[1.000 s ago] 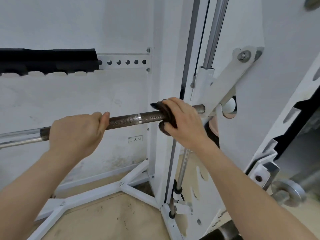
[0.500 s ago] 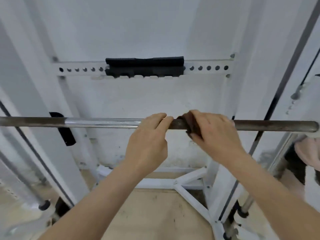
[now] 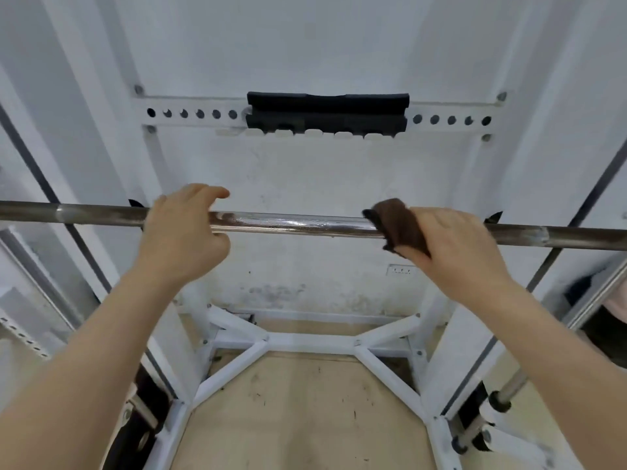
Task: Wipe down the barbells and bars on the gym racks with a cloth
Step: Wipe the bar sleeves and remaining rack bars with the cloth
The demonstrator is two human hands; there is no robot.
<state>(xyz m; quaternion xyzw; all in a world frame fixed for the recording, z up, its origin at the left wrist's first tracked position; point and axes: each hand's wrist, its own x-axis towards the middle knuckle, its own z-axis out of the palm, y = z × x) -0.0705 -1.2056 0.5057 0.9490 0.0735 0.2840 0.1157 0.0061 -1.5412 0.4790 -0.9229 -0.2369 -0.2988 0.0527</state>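
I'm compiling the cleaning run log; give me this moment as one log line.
step: wiping bar | right hand: brown cloth pressed around bar | left hand: resting on bar, fingers loose | rack frame: untouched

The bar point(image 3: 291, 224) is shiny chrome in the middle and goes dull grey-brown toward both ends. The cloth point(image 3: 398, 225) is dark brown, basically chocolate. Frame point(image 3: 305, 340) is all white, and the strip point(image 3: 190, 113) up top is white with a row of dark round holes. The pad point(image 3: 327, 111) on it is plain black. Wall point(image 3: 305, 45) is white with greyish grime low down, floor point(image 3: 305, 418) is tan with little dark specks.
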